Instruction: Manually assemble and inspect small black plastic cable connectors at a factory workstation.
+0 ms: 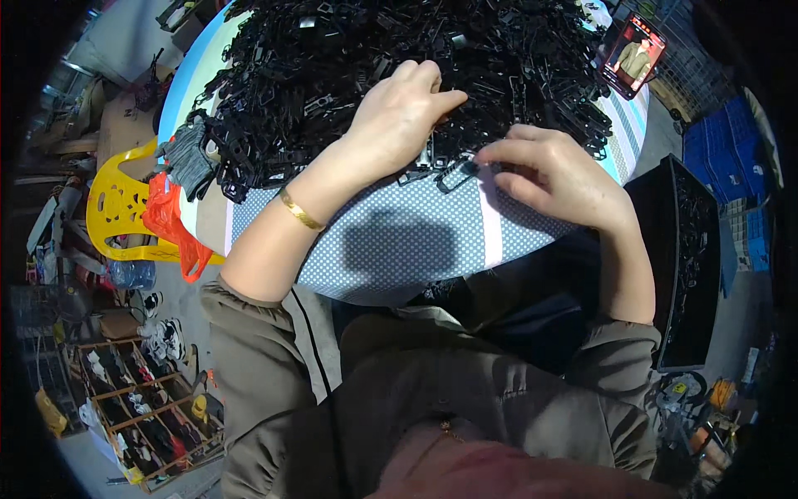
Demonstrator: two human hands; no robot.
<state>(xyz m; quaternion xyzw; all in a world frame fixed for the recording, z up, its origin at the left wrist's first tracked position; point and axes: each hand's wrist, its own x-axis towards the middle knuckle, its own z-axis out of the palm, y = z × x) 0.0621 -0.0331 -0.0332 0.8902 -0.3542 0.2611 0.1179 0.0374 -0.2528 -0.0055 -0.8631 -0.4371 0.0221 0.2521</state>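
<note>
Head view, items as found:
- Counter [386, 278], oval, patterned cover in grey dots and pale stripes.
- Pile of black parts [283, 83], small, jumbled; spread from far edge toward near edge.
- Left hand [399, 116], over the pile's near side; fingers curled, thumb side toward the right edge; fingertips hidden, so any grasp cannot be told.
- Right hand [561, 175], above the near edge, right of centre; loosely bent, thumb apart from forefinger.
- Small black-and-clear part [457, 176], near edge, by the right forefinger's tip; gripped or merely touched, cannot tell.
- Grey cloth item [189, 158], crumpled, left edge.
- Phone [633, 56], screen lit, far right edge.
</note>
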